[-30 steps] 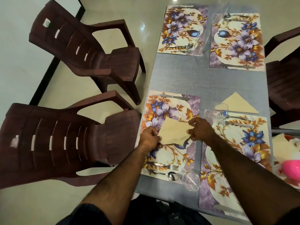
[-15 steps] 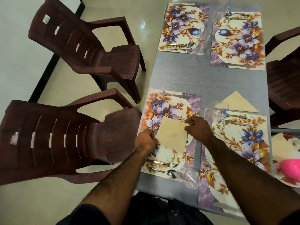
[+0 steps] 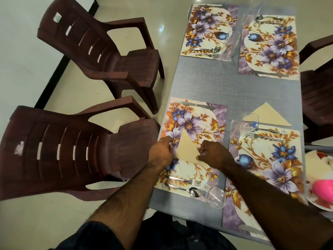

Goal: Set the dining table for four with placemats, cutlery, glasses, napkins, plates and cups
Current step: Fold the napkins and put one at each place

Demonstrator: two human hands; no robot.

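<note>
Both my hands, left hand and right hand, pinch the napkin flat on the placemat, keeping its fold neat.

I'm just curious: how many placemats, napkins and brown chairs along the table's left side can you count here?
Placemats: 4
Napkins: 2
Chairs on the left: 2
Total: 8
</note>
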